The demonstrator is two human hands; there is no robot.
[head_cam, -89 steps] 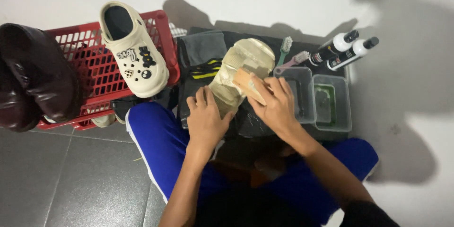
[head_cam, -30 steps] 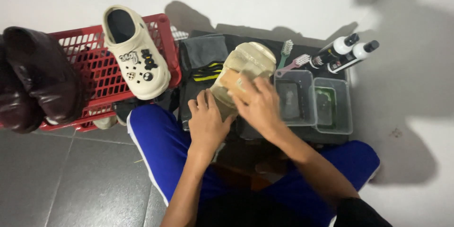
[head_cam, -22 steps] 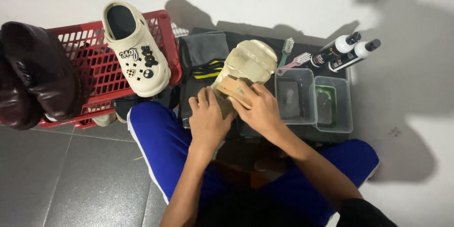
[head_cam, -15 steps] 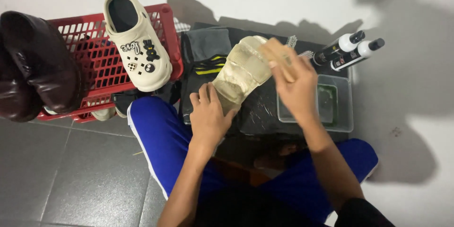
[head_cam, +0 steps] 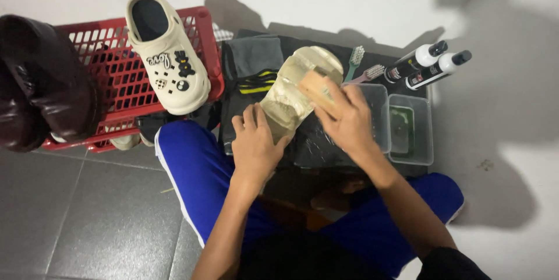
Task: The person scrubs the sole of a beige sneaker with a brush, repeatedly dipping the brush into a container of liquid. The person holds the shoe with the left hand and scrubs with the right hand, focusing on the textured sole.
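My left hand grips the heel end of a cream clog turned sole up over a dark mat. My right hand holds a wooden brush pressed on the clog's sole near its toe end. A second cream clog with small charms lies on top of a red plastic basket at the left.
Dark brown leather shoes rest on the basket's left side. Folded grey and black cloths lie behind the mat. Two toothbrushes, two black-and-white bottles and two clear plastic tubs stand at the right. My blue-trousered legs are crossed below.
My right hand has scrubbed back and forth along the sole, out to the toe end half a second ago, then back toward the middle now. The left hand keeps its hold.
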